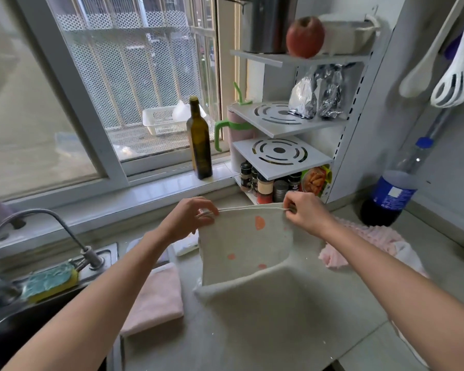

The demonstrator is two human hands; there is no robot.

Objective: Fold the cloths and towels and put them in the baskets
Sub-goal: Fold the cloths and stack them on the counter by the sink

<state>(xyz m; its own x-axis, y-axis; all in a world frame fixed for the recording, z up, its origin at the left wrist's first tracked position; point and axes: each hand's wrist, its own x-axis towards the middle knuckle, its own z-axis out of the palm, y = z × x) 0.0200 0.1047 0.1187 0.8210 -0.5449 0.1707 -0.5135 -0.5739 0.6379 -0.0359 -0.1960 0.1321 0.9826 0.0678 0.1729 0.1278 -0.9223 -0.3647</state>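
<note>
A pale grey cloth with pink dots [245, 250] hangs above the counter, doubled over, its lower part trailing onto the counter toward me. My left hand [190, 219] pinches its top left corner and my right hand [304, 212] pinches its top right corner, so the top edge is stretched between them. A folded pink towel [156, 298] lies flat on the counter to the left. A crumpled pink cloth [370, 245] lies to the right, partly behind my right forearm. A white basket [161, 120] stands outside the window.
A sink [16, 317] with a faucet [46, 218] and a sponge [51, 281] is at the left. On the sill stands a dark glass bottle [199, 140]. A white shelf rack [281, 153] with spice jars is behind the cloth; a cola bottle [391, 191] stands right.
</note>
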